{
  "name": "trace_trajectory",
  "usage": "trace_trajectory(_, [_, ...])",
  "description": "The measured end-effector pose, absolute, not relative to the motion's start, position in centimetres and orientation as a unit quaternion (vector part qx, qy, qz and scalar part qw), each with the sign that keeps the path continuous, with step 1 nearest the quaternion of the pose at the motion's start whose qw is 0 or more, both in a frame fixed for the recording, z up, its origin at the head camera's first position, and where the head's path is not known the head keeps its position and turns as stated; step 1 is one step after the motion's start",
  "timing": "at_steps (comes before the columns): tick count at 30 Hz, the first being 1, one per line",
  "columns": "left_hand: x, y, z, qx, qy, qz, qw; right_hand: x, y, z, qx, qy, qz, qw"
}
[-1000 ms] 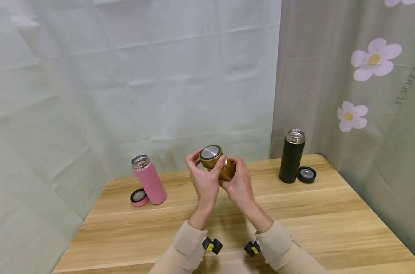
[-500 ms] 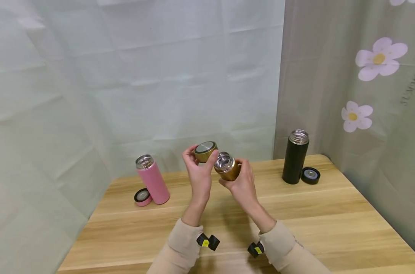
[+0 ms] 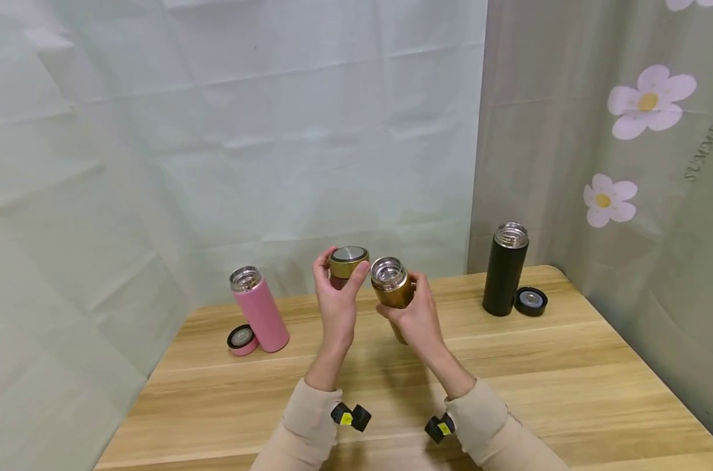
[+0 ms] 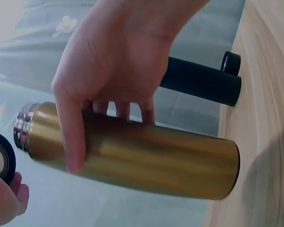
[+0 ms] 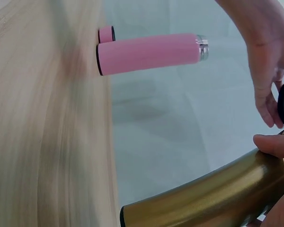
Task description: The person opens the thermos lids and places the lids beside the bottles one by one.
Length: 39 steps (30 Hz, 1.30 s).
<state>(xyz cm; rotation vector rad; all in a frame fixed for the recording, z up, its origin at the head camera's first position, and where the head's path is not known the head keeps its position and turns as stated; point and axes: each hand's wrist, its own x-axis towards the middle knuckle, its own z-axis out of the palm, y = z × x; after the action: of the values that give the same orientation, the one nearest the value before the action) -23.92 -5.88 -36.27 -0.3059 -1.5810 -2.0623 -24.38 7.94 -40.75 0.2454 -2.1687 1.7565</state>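
Observation:
My left hand [image 3: 336, 311] holds the gold lid [image 3: 348, 261] up by its side, its silver top facing upward. Just to the right, my right hand [image 3: 418, 319] grips the gold thermos bottle [image 3: 399, 297] round its upper body. The bottle leans, its bare steel mouth pointing up and left beside the lid, with a narrow gap between the two. In the left wrist view the thumb and fingers wrap the bottle [image 4: 146, 156] near its neck, its base close over the table. The lid's dark underside [image 4: 1, 158] shows there too.
An uncapped pink thermos bottle [image 3: 263, 317] stands at the left, its pink lid [image 3: 242, 341] lying beside it. At the right back stands an uncapped black thermos bottle [image 3: 505, 271] next to its black lid [image 3: 531, 301]. Pale curtains [image 3: 309, 131] hang behind the wooden table [image 3: 215, 405].
The gold lid, seated on the bottle a second ago, has come off. My left hand has moved left with it, while my right hand has turned the bottle more upright.

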Motion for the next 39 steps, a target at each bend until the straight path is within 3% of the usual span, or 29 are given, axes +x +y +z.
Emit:
trace_trajectory(8, [-24.0,-7.3,-36.7,-0.095,-0.643,-0.723,0.235,-24.2,8.3,-40.2,0.079,-0.762,0.621,0.163])
trace_trajectory(16, [-24.2,-8.9,-37.3,-0.090,-0.659,-0.701,0.257,-24.1,8.5,-39.9,0.082,-0.764,0.620,0.158])
trace_trajectory(21, [-24.1,-10.2,-37.5,-0.097,-0.713,-0.651,0.242,-24.0,8.6,-39.8,0.089,-0.769,0.614,0.152])
trace_trajectory(39, [-22.9,-14.9,-36.3,-0.101,-0.895,-0.428,0.067,-23.9,7.6,-40.0,0.109,-0.770,0.619,0.108])
